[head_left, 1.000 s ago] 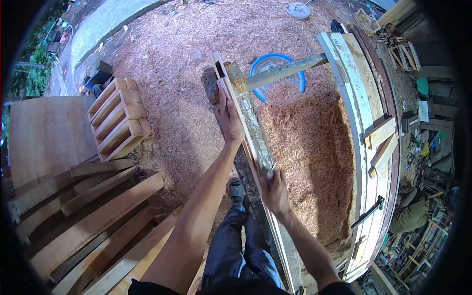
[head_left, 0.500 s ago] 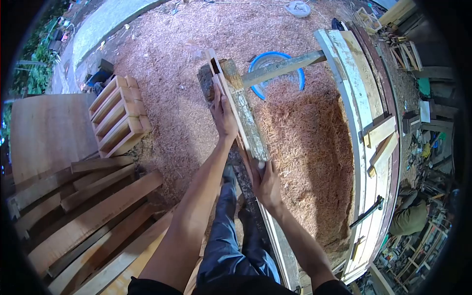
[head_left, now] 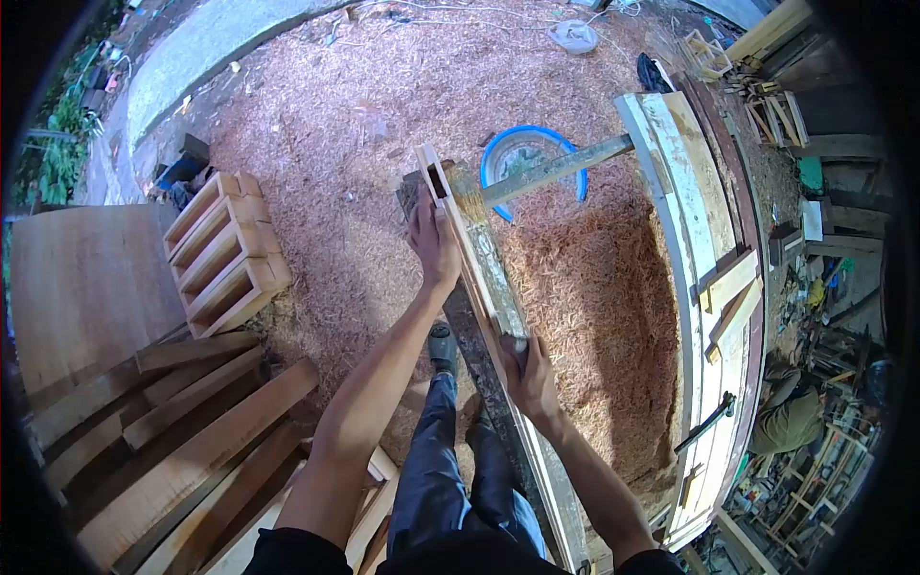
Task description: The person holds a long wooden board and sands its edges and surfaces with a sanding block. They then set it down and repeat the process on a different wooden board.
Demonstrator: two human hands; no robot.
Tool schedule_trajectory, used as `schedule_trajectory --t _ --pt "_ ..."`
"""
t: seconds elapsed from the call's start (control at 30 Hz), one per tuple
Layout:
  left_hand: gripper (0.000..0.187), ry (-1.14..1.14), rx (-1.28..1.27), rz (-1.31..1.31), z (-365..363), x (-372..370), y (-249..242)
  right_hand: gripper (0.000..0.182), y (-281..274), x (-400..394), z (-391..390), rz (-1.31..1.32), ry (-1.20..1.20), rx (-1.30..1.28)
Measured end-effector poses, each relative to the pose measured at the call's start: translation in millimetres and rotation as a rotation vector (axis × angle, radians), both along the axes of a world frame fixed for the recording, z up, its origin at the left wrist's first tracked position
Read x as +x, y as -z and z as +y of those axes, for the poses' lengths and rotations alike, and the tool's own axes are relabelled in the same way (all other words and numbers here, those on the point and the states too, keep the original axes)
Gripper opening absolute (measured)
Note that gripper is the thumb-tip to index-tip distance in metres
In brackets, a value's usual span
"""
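A long, narrow wooden piece (head_left: pixel 467 251) with a slot cut near its far end lies along a rough, weathered timber (head_left: pixel 494 266). My left hand (head_left: pixel 436 244) is closed round its left side near the slotted end. Farther down, my right hand (head_left: pixel 533 385) grips the same piece from the right, with the fingers partly hidden. A dark block of wood (head_left: pixel 410 190) shows just beyond my left fingertips. The near end of the piece runs down past my right forearm, beside my legs.
Sawn boards (head_left: pixel 182 460) are heaped at the lower left, below a stacked wooden frame (head_left: pixel 225 251). A blue-rimmed basin (head_left: pixel 534 132) sits on the shavings behind a crossbar (head_left: pixel 565 171). On the right stands a long white bench (head_left: pixel 704 287) with wood offcuts; a person (head_left: pixel 788 422) is beyond it.
The whole view has shifted, so the wooden piece and both hands appear lower in it. Both hands keep their hold, and more of my left foot shows.
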State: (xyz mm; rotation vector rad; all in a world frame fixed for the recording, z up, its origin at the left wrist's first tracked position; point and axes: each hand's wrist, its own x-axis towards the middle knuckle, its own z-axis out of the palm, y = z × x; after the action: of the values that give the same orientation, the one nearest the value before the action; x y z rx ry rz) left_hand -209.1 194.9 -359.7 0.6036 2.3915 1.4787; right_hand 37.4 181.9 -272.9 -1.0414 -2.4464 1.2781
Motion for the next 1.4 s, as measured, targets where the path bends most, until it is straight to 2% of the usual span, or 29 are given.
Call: schedule_trajectory --t 0.07,0.1,0.13,0.17,0.2,0.3,0.37,0.4,0.43,0.5,0.57,0.63,0.7,0.77,0.87,0.93,0.97,1.0,1.07,1.13,1.27,1.3,1.33,1.37,1.4 --pt "0.056 0.001 0.048 0.054 2.7 1.5 8.1 0.027 13.9 -50.0 22.7 0.012 0.026 0.089" --pt "0.055 0.006 0.066 0.083 3.4 3.0 11.7 0.027 13.0 -81.8 38.9 0.026 0.040 0.026" --pt "0.054 -0.029 0.010 0.113 4.3 8.7 21.5 0.028 23.9 -108.9 54.1 0.113 -0.010 0.081" --pt "0.054 -0.038 -0.019 0.059 5.8 8.4 5.8 0.028 20.9 -140.5 66.5 0.171 0.022 0.128" --pt "0.054 -0.035 0.003 0.037 5.0 7.6 5.4 0.027 17.8 -166.2 80.7 0.101 0.036 -0.010" --pt "0.056 -0.002 0.014 0.010 5.1 5.3 -3.0 0.026 17.8 -172.8 87.0 0.143 0.007 0.018" --pt "0.057 0.011 0.015 0.006 4.5 5.1 -6.3 0.027 19.1 -122.0 63.4 0.038 -0.039 -0.019" --pt "0.058 0.013 0.021 0.006 3.6 5.7 -3.9 0.034 -7.2 -96.8 50.1 -0.107 0.006 -0.126" --pt "0.059 0.009 0.029 0.011 4.3 4.1 -1.8 0.043 4.7 -63.2 40.7 0.048 -0.131 0.155" --pt "0.060 -0.012 0.032 -0.007 7.6 3.6 -5.7 0.047 -12.0 -39.4 20.0 0.007 -0.023 0.025" --pt "0.060 -0.010 0.035 -0.018 5.9 5.0 -9.0 0.043 5.4 -51.4 26.5 0.000 -0.028 -0.007" --pt "0.059 -0.028 0.036 0.010 4.9 5.8 -5.5 0.042 7.0 -101.1 54.1 -0.147 -0.027 -0.067" --pt "0.057 -0.031 0.007 0.002 5.3 5.6 -1.4 0.043 17.8 -163.7 84.2 0.110 -0.047 0.130" --pt "0.056 -0.033 0.004 0.046 7.1 3.2 12.1 0.030 18.0 -207.7 106.1 0.119 -0.036 0.043" --pt "0.056 -0.031 -0.005 -0.008 3.8 5.8 5.6 0.047 33.1 -166.5 89.7 0.243 -0.042 0.192" --pt "0.055 -0.033 0.052 -0.019 5.8 5.0 0.9 0.046 30.3 -96.5 49.3 0.057 -0.023 0.191" --pt "0.056 -0.023 0.073 0.004 5.9 5.4 -0.6 0.044 6.8 -67.6 38.1 -0.084 -0.030 0.004" --pt "0.056 -0.036 0.053 0.010 6.4 7.0 1.1 0.044 -7.1 -38.3 22.9 -0.067 -0.026 -0.079" --pt "0.056 -0.048 0.021 0.048 6.2 2.7 6.4 0.044 3.2 -8.2 3.7 -0.031 -0.021 0.088" --pt "0.057 -0.019 -0.005 0.075 5.4 4.4 14.7 0.043 7.2 -10.4 1.4 -0.049 0.037 0.027" --pt "0.055 0.026 0.040 0.055 2.8 -7.7 29.3 0.032 8.7 -79.4 39.4 0.005 0.069 0.008" --pt "0.055 0.025 0.076 0.033 3.8 -11.0 34.2 0.027 2.4 -77.8 39.0 0.021 0.057 -0.021" --pt "0.056 0.022 0.093 0.216 6.6 -12.8 35.6 0.029 1.8 -61.7 30.1 0.021 0.065 -0.045" --pt "0.056 0.012 0.063 0.157 2.7 -10.6 35.4 0.031 1.6 -45.6 21.8 0.030 0.068 -0.062" --pt "0.057 0.003 0.038 0.099 4.5 -7.8 12.6 0.033 2.4 -27.8 14.2 0.041 0.073 -0.072"
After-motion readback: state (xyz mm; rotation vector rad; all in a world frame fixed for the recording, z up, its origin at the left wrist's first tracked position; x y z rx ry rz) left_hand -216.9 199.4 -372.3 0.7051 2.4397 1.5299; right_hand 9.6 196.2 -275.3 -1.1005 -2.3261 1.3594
